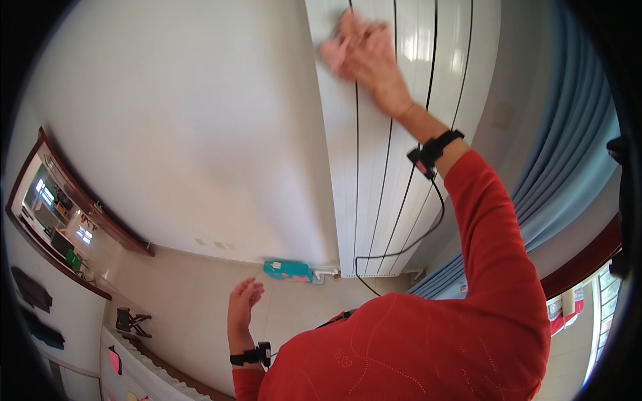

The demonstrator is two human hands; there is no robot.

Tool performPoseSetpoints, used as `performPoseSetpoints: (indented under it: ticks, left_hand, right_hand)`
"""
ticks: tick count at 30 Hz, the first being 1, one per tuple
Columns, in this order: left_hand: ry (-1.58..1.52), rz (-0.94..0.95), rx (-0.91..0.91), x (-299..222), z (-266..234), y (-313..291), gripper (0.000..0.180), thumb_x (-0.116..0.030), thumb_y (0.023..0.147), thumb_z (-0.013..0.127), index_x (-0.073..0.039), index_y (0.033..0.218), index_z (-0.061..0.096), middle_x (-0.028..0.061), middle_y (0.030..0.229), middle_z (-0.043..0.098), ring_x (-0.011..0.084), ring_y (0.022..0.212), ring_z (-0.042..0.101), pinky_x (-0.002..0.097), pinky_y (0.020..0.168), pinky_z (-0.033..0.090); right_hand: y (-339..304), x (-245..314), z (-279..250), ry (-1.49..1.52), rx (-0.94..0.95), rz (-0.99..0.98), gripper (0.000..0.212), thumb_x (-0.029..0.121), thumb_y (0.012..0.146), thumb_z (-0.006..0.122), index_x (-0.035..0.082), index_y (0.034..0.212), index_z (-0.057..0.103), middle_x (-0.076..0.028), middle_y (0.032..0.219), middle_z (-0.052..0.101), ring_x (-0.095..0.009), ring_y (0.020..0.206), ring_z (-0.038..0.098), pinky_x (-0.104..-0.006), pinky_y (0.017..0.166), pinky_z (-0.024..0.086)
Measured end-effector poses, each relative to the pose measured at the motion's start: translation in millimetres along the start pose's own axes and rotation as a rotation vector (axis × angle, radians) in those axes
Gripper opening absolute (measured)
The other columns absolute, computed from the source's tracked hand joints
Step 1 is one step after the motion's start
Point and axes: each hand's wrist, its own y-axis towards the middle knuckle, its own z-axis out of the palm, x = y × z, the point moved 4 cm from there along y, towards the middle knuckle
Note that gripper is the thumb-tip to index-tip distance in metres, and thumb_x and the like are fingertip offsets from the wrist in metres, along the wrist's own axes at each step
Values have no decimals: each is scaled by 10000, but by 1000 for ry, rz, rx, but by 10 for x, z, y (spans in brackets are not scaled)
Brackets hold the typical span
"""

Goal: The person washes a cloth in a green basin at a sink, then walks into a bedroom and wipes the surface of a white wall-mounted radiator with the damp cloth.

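Note:
My right hand (378, 72) is raised high, pressing a crumpled pink cloth (349, 41) against the upper left part of a tall white radiator (374, 180) with dark gaps between its panels. The hand and cloth are slightly blurred. Lower down, away from the radiator, my left hand (246, 298) hangs in the air with its fingers loosely curled and apart, holding nothing. Both wrists carry black straps with small devices, and a black cable (443, 200) runs down from the right one across the radiator.
A teal package (287, 271) lies on the floor by the wall, beside the radiator's foot. Blue curtains (568, 134) hang to the right. At the left are a doorway with a dark red frame (93, 207), a small folding stool (134, 322) and a white-covered piece of furniture (144, 374).

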Motion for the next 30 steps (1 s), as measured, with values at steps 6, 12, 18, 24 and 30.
performPoseSetpoints:
  ticks: [6,12,18,24,30]
  left_hand:
    - [-64,81,111,-503,404,281,334,-179,959,537,-19,1251,565,97,1096,673,154,977,646,260,839,500]
    - [-10,62,350,-684,1185,446,336,-187,956,537,-11,1239,577,95,1105,673,157,999,642,272,862,493]
    - [85,108,558,-998,1875,355,329,-213,961,550,-20,1225,591,80,1086,672,156,1001,631,294,890,483]
    - [66,259,719,-1336,2415,228,291,-162,966,546,-35,1221,606,95,1116,672,189,1042,628,318,909,480]
    - [-141,317,757,-1581,3043,190,511,-324,986,491,-41,1405,415,113,1435,441,236,1300,443,408,1063,361]
  right_hand:
    - [-1460,534,541,-404,620,-666,199,112,894,615,122,1091,643,-10,1137,588,-188,1203,489,-306,1131,326]
    - [-2112,541,710,648,943,689,295,9,870,520,82,1132,632,-8,966,620,-113,981,581,-300,910,472]
    - [-2124,803,457,1449,260,1338,460,5,888,455,-35,1346,457,-152,1148,609,-222,1080,614,-319,905,515]
    - [-1985,857,5,1792,-50,1182,270,106,951,508,-1,1199,521,-110,1211,588,-183,1088,597,-296,945,493]
    - [-1905,737,-278,1732,-101,1211,229,129,958,471,24,1155,525,-111,1078,606,-178,934,628,-308,860,531]
